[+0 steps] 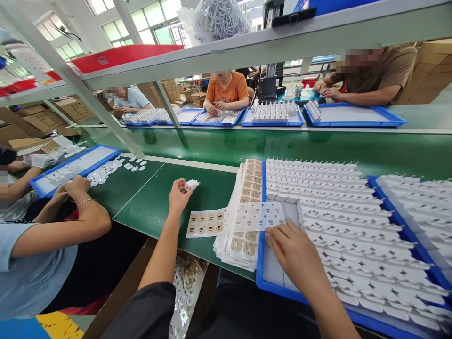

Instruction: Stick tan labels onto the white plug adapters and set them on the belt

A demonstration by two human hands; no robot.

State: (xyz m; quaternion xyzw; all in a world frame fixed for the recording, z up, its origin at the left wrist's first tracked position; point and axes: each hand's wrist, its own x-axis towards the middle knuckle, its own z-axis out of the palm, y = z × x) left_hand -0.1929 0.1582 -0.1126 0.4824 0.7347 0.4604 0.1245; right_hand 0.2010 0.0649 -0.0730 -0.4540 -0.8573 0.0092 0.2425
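Observation:
My left hand (179, 195) pinches a white two-pin charger plug (191, 185) above the green bench, its pins pointing right. Between the fingers of my right hand (291, 242) is the near right corner of a translucent sheet (252, 216) with small cut-outs. That sheet lies across a stack of sticker sheets (249, 188). Left of the stack is a small sheet of tan stickers (205, 222). My right hand is over the left part of a blue-rimmed tray (260, 263), which holds dense rows of white chargers (339, 226).
Another charger tray (409, 216) stands at the far right. At left, a co-worker's hands (76, 186) are beside loose white pieces (106, 170) and a blue tray (76, 165). A shelf post (88, 99) slants down at left. More people sit opposite behind trays.

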